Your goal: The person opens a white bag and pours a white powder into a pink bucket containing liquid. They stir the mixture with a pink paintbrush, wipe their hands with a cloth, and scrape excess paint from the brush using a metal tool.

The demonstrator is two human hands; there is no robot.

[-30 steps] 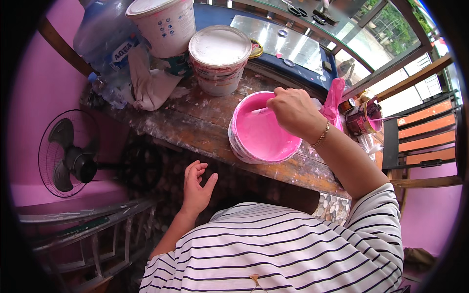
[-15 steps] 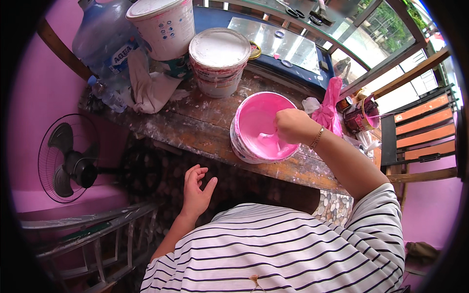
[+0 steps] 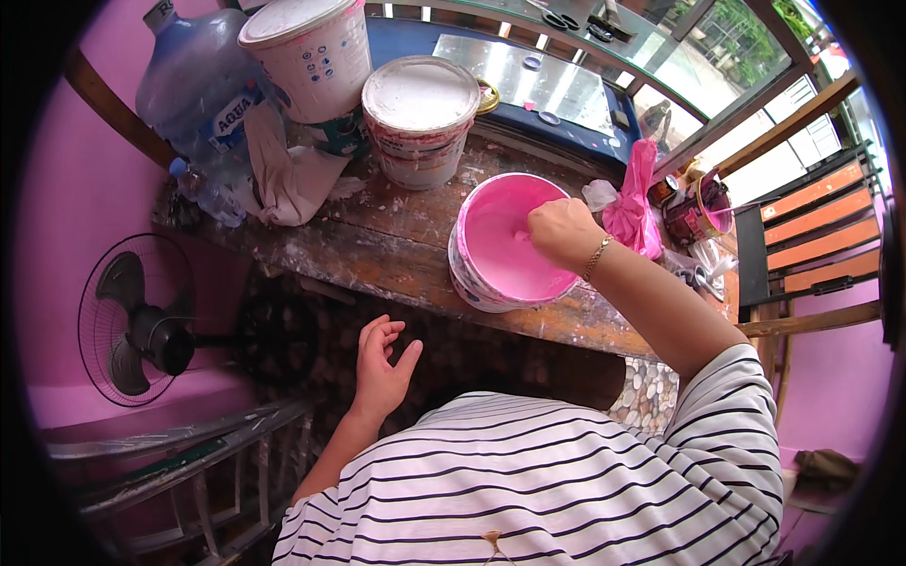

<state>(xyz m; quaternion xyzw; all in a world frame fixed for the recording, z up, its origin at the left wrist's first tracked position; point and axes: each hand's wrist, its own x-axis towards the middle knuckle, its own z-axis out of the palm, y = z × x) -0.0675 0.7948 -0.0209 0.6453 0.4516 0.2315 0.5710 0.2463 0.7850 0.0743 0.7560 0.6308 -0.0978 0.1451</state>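
A white bucket (image 3: 469, 275) of pink paint (image 3: 510, 259) stands near the table's front edge. My right hand (image 3: 564, 234) is closed at the bucket's right side, over the opening. It grips a paint-coated stirrer (image 3: 522, 237); the hand hides most of it, and its lower end is in the paint. My left hand (image 3: 382, 368) hangs in front of the table, fingers loosely bent and apart, holding nothing. It touches neither the bucket nor the table.
Behind the bucket stand a lidded pail (image 3: 422, 118) and a taller bucket (image 3: 311, 66). A water jug (image 3: 203, 85) is at the far left. A pink plastic bag (image 3: 634, 212) and paint can (image 3: 696, 212) sit right. A fan (image 3: 142, 330) and ladder (image 3: 198, 462) stand left.
My right hand has shifted slightly right and up at the bucket with the stirrer, and less of the stirrer shows. My left hand has stayed almost in place. The view has tilted slightly.
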